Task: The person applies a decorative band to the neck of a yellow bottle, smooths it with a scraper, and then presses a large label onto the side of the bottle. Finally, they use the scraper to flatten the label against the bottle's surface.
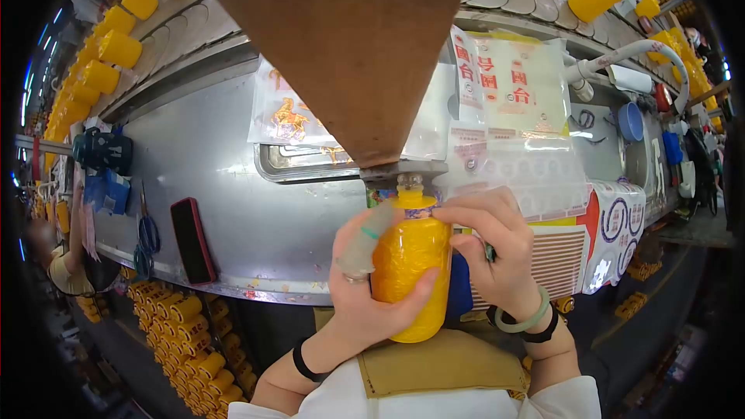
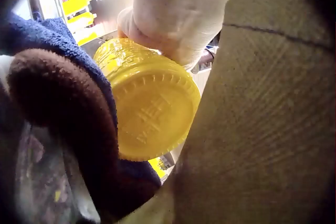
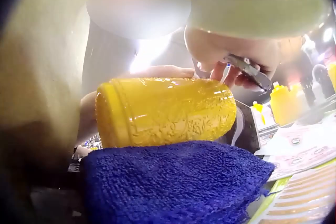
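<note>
My left hand grips a glossy yellow bottle around its body, thumb across the near side. The bottle stands tilted, neck away from me; its round base shows in the left wrist view. A translucent piece with a green stripe lies over the left fingers. At the bottle's neck, my right hand touches a patterned band with its fingertips. In the right wrist view, its curled fingers hold a small flat metal tool. A folded blue towel lies under the bottle.
A brown wooden post comes down just beyond the bottle's neck. On the metal table are a phone, blue-handled scissors, a tray and printed sheets. Yellow bottles line the conveyor behind.
</note>
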`<state>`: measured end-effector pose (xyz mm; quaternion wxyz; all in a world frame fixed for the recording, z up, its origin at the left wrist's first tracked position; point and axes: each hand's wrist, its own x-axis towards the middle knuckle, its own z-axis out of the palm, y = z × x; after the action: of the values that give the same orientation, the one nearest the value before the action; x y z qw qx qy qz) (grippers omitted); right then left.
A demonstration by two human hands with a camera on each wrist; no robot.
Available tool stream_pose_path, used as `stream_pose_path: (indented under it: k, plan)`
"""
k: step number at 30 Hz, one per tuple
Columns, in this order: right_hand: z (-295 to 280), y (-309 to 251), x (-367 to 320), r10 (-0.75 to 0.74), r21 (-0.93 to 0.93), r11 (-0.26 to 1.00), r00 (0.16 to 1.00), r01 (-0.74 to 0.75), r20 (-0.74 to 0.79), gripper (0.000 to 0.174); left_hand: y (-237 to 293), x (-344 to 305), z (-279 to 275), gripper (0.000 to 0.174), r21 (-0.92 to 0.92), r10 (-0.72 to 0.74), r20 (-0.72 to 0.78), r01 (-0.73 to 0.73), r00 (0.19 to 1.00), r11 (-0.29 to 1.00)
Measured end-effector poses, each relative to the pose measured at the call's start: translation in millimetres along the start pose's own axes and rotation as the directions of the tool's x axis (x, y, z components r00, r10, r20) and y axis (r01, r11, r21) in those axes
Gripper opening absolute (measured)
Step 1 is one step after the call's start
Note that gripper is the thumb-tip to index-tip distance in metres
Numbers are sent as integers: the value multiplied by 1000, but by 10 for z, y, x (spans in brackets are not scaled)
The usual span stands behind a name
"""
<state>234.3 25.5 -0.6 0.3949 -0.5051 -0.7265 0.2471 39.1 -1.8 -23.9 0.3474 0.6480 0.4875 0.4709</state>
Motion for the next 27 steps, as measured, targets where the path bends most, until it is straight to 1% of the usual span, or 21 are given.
stream_pose_path:
  k: [2, 3, 4, 5, 6, 8, 9, 11, 12, 13, 14, 15, 19, 21, 22, 23, 24, 25, 26, 27]
  plan:
    - [-27, 27, 4, 6, 6, 1000, 1000, -6, 8, 22, -117, -44, -28, 71, -230, -99, 17, 100, 995, 968]
    - [-41, 42, 1, 14, 13, 1000, 1000, -14, 15, 20, -199, -60, -26, 71, -229, -97, 18, 99, 995, 969]
    - [-64, 72, -2, 16, 15, 1000, 1000, -16, 13, 20, -286, -77, -18, 71, -356, -106, 19, 106, 994, 929]
    - [-92, 108, 5, 21, -50, 999, 999, -20, 37, 19, -326, -82, -19, 72, -477, -114, 18, 109, 993, 872]
    - [-108, 121, 9, 27, -115, 993, 998, -20, 61, 19, -306, -71, -37, 72, -477, -112, 18, 107, 994, 872]
    - [-116, 81, 26, 19, -113, 993, 999, -15, 35, 19, -201, -24, -76, 78, -333, -94, 39, 102, 995, 938]
    - [-112, 51, 31, 16, -110, 994, 1000, -14, 11, 19, -96, 3, -76, 78, -333, -94, 38, 101, 995, 937]
    - [-61, -50, 62, 30, -76, 997, 999, -29, 11, 19, 144, 58, -30, 80, -76, -26, -13, 25, 1000, 997]
    - [-44, -80, 63, 46, -41, 998, 999, -46, 11, 19, 188, 67, -8, 80, -77, -27, -11, 26, 1000, 997]
    - [-32, -69, 51, 46, -41, 998, 999, -46, 10, 19, 220, 79, 10, 80, 81, 47, 43, -51, 998, 995]
    - [-11, -43, 37, 30, -33, 999, 1000, -30, 8, 20, 240, 89, 24, 80, 232, 112, 109, -135, 988, 963]
    - [-3, -27, 34, 13, -24, 1000, 1000, -13, 6, 20, 251, 98, 36, 74, 223, 102, 73, -116, 992, 968]
    - [-14, -18, 18, -17, -38, 999, 1000, 17, -1, 20, 233, 93, 19, 72, 247, 102, 87, -121, 991, 961]
    - [-18, -8, 10, -16, -31, 999, 1000, 16, 6, 20, 186, 78, -20, 73, 183, 68, 80, -82, 994, 980]
    - [-25, 17, -3, -14, -30, 999, 1000, 14, 6, 20, 118, 41, -39, 73, 184, 66, 82, -80, 994, 980]
    - [-34, 55, -18, -12, -38, 999, 1000, 13, 4, 20, 0, -20, -60, 75, -95, -65, 79, 73, 995, 993]
    - [-47, 88, -26, -13, -45, 999, 1000, 13, -1, 20, -135, -64, -80, 77, -362, -189, 112, 217, 976, 907]
    - [-72, 113, -33, -11, -41, 999, 1000, 11, -3, 20, -283, -68, -90, 81, -521, -145, 130, 192, 981, 831]
    - [-106, 139, -36, 7, -90, 996, 1000, -5, 20, 20, -291, -73, -128, 81, -519, -148, 130, 195, 980, 832]
    - [-129, 151, -27, 23, -140, 990, 999, -17, 41, 20, -279, -61, -156, 81, -451, -148, 133, 193, 980, 871]
